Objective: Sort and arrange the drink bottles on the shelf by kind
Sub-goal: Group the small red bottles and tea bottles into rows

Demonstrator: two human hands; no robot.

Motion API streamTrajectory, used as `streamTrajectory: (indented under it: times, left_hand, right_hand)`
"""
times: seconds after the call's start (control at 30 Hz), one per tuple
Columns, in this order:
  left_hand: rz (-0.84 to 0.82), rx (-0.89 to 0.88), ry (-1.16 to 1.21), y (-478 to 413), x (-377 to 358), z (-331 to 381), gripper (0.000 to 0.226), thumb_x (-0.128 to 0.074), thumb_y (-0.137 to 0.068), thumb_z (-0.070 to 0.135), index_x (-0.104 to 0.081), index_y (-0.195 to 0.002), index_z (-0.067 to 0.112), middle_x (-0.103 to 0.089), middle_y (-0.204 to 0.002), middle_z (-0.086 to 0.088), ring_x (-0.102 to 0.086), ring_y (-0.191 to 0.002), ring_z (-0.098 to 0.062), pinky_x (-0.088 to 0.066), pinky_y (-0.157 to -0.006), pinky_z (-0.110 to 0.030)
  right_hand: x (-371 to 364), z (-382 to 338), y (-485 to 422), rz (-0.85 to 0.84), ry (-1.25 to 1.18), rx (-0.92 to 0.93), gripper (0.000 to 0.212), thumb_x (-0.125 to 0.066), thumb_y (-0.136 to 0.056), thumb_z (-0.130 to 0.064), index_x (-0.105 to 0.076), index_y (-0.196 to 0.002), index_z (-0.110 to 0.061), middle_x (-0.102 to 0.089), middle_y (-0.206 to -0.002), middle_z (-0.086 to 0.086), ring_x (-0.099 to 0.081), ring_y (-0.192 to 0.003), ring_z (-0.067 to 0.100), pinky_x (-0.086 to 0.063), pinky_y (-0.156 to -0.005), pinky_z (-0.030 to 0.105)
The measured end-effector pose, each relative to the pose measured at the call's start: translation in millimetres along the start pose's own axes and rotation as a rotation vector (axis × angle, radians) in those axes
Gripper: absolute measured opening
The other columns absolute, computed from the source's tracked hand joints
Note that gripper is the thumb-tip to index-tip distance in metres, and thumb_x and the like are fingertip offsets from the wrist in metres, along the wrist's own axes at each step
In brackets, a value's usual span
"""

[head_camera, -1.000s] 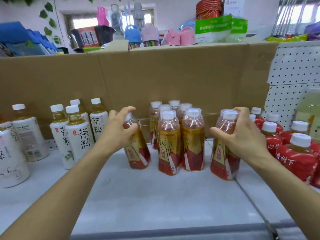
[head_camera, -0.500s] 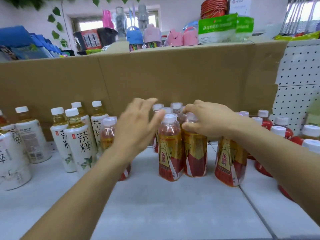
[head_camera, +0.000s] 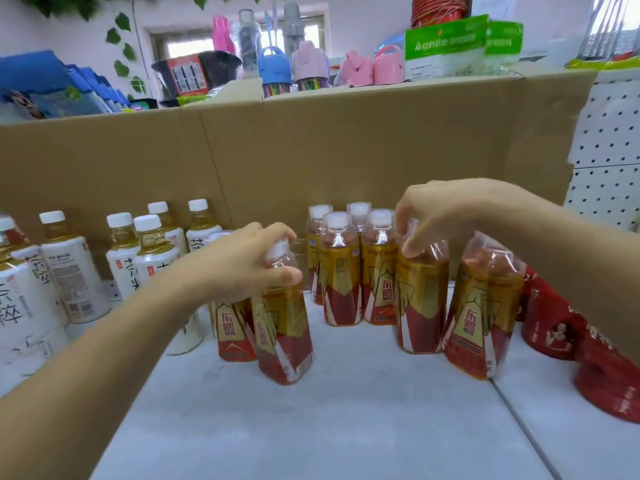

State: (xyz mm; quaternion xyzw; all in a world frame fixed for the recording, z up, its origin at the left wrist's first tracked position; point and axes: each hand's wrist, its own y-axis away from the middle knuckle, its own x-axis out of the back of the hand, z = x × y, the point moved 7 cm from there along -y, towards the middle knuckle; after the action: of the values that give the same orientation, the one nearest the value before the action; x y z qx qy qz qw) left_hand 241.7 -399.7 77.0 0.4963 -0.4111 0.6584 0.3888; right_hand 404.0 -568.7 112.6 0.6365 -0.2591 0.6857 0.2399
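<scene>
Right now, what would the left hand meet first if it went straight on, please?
Probably the group of gold-and-red bottles at the back; the left hand, gripping a bottle, points toward them, though depth is unclear.

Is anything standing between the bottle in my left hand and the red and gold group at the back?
Nothing visible. Only bare shelf lies between the bottle your left hand grips and that group.

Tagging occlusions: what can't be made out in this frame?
Head view only.
- Right-held bottle: cap mostly hidden under right hand.
- Rear-left bottle, behind left-held bottle: top hidden by left hand.
- Red-label bottles: tops behind right forearm, cut by right edge.
- White tea bottles: label print blurred, leftmost cut by left edge.
</scene>
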Motion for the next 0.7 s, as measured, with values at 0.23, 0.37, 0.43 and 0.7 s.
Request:
streamTrajectory:
  times: [0.23,0.37,0.43,0.7]
  left_hand:
    - [-0.015,-0.054,-0.124,-26.0,19.8,31.4,0.06,-0.053,-0.091,0.063,-0.048,-0.138,0.026,-0.053,-0.123,0.007,-0.053,-0.112,-0.015,-0.047,-0.095,-0.034]
    - [0.072,-0.048,-0.144,-87.2,20.3,65.9,0.061,-0.044,-0.095,0.064,-0.057,-0.131,0.016,-0.064,-0.123,-0.005,-0.062,-0.107,-0.023,-0.052,-0.088,-0.037]
    - [-0.003,0.017,-0.179,-111.3,7.3,72.6,0.055,-0.046,-0.096,0.061,-0.066,-0.116,0.013,-0.069,-0.099,-0.005,-0.065,-0.085,-0.023,-0.054,-0.072,-0.034]
    - [-0.141,-0.157,-0.153,-124.2,13.4,61.8,0.024,-0.072,-0.088,0.035,-0.073,-0.11,0.025,-0.072,-0.095,0.005,-0.07,-0.084,-0.016,-0.058,-0.08,-0.037]
  right_hand:
    - [10.2,-0.3,-37.7,0.11,-0.063,0.015,0.061,-0.062,-0.084,-0.063,-0.055,-0.123,-0.016,-0.063,-0.115,-0.001,-0.062,-0.099,0.02,-0.054,-0.09,0.041]
    - [3.3,-4.4,-56.9,0.026,-0.113,0.045,0.055,-0.064,-0.088,-0.055,-0.056,-0.135,-0.028,-0.063,-0.128,-0.004,-0.063,-0.108,0.021,-0.052,-0.097,0.041]
    - [0.4,-4.6,-61.3,-0.01,-0.142,0.059,0.055,-0.069,-0.087,-0.046,-0.056,-0.137,-0.028,-0.064,-0.128,-0.004,-0.063,-0.108,0.02,-0.051,-0.095,0.036]
    - [1.2,-3.0,-64.6,0.037,-0.213,0.087,0.047,-0.071,-0.089,-0.035,-0.06,-0.132,-0.02,-0.069,-0.111,-0.003,-0.066,-0.096,0.018,-0.053,-0.079,0.029]
